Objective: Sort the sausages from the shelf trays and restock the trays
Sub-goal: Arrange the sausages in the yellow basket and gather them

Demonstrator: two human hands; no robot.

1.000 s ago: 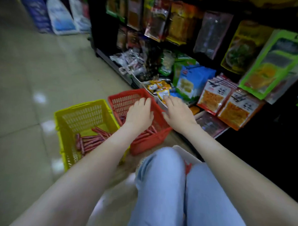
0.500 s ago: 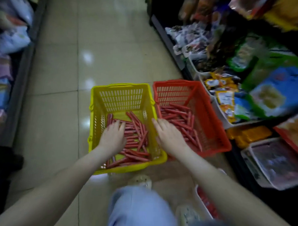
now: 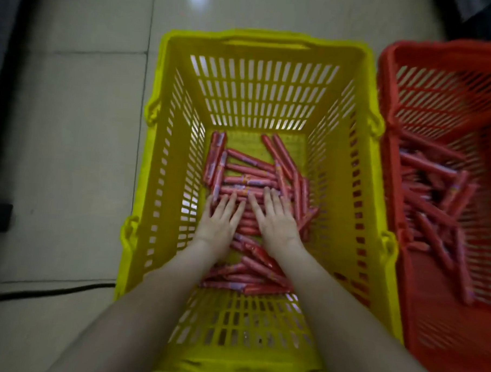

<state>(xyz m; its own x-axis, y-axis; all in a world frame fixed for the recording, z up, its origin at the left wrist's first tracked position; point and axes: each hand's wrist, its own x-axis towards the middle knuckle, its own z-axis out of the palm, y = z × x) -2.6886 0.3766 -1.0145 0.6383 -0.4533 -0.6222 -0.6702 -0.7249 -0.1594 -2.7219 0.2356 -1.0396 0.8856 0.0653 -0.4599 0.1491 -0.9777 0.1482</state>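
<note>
Down inside the yellow basket point(image 3: 260, 82), both hands lie flat with fingers straight on the heap of red sausages point(image 3: 250, 172) — left hand point(image 3: 219, 222) and right hand point(image 3: 276, 219) side by side, nearly touching. Just beside it on the tiled floor point(image 3: 72, 122), the red basket point(image 3: 439, 93) holds more sausages.

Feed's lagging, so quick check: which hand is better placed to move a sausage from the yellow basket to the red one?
Right, probably. The right hand rests on the sausages in the yellow basket, nearer the red basket; the left hand would cross it.
</note>
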